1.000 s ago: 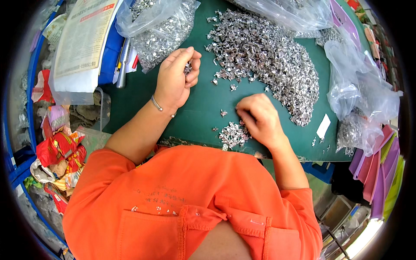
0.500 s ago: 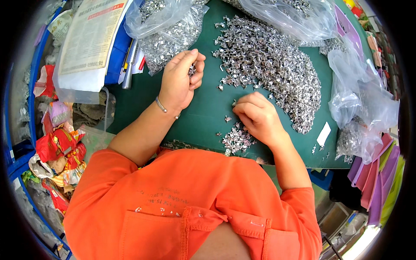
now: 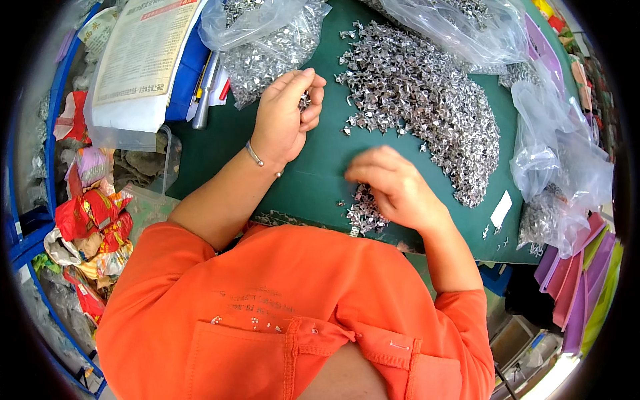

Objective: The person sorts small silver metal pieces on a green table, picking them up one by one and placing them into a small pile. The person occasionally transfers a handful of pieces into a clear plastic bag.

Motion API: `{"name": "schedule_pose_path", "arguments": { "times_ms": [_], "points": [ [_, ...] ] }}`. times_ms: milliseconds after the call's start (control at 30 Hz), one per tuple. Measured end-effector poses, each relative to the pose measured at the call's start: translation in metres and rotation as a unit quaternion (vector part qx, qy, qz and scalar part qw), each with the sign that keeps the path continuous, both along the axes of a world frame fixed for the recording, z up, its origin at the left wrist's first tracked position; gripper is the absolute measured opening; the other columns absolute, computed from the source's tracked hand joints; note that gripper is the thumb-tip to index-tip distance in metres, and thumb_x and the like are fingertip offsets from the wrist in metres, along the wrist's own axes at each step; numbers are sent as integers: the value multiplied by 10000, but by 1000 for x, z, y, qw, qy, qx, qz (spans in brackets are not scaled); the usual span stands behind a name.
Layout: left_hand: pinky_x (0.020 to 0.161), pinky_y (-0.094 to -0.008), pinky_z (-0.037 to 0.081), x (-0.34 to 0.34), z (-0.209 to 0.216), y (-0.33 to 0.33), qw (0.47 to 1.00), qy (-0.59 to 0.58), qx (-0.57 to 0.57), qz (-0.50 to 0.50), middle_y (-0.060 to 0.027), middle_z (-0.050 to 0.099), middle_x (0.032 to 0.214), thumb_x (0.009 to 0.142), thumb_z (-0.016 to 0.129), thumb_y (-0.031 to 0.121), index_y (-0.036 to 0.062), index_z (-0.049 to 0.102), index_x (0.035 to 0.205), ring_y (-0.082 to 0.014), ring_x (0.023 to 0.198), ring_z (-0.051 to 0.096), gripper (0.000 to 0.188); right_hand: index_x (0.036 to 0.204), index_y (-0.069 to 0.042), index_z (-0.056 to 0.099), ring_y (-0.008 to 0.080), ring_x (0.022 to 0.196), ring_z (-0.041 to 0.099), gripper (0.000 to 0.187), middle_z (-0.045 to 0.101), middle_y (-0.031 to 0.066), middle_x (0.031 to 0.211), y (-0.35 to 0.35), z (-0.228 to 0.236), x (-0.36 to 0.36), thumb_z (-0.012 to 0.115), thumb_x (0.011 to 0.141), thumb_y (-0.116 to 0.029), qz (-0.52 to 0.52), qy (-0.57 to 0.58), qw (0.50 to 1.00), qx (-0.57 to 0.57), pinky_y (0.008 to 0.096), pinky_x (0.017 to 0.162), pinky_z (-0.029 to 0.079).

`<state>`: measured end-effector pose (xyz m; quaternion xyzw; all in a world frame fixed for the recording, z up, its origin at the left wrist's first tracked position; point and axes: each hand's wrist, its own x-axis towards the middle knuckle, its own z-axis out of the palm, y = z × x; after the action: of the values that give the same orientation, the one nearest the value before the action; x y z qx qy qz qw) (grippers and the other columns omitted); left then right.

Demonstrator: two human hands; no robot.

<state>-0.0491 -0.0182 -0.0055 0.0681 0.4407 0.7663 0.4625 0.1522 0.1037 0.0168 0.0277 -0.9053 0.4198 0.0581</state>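
My left hand (image 3: 285, 117) is raised above the green tabletop (image 3: 313, 177), its fingers curled round several small silvery metal pieces (image 3: 305, 101) that show between thumb and fingers. Near the table's front edge, my right hand (image 3: 398, 188) hovers over a small heap of similar metal pieces (image 3: 365, 213) and covers part of it. Motion smears its fingertips, so whether they hold anything cannot be made out. Beyond both hands spreads a much larger pile of the same shiny pieces (image 3: 423, 100), with a few strays along its near edge.
Clear plastic bags of metal pieces (image 3: 273, 50) lie at the far left, with another bag (image 3: 453, 27) behind the large pile. More bags (image 3: 553, 160) sit at the right beside a white slip (image 3: 501, 209). A metal-handled tool (image 3: 205, 93) lies near a blue bin (image 3: 183, 90).
My right hand has moved left and slightly towards me, further over the small heap, and its fingers are now blurred. The left hand keeps its curled grip.
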Motion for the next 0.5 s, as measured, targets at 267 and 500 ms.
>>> {"name": "schedule_pose_path", "arguments": {
  "times_ms": [267,500],
  "points": [
    [465,-203,300,-1,-1,-2,1000,1,-4,-7,-23,539,786,1047,520,231,36,604,1000,-61,553,423,217,949,-13,693,325,1011,634,305,691,112,1024,6,-3,-13,613,685,118,-38,62,996,47,410,886,530],
    [469,-210,298,3,2,-2,1000,-6,5,-10,-23,561,790,1036,539,219,31,618,985,-64,560,427,210,986,-9,663,282,876,660,167,681,119,946,2,-6,6,668,830,47,-294,-4,955,-52,352,794,533]
  ]
}}
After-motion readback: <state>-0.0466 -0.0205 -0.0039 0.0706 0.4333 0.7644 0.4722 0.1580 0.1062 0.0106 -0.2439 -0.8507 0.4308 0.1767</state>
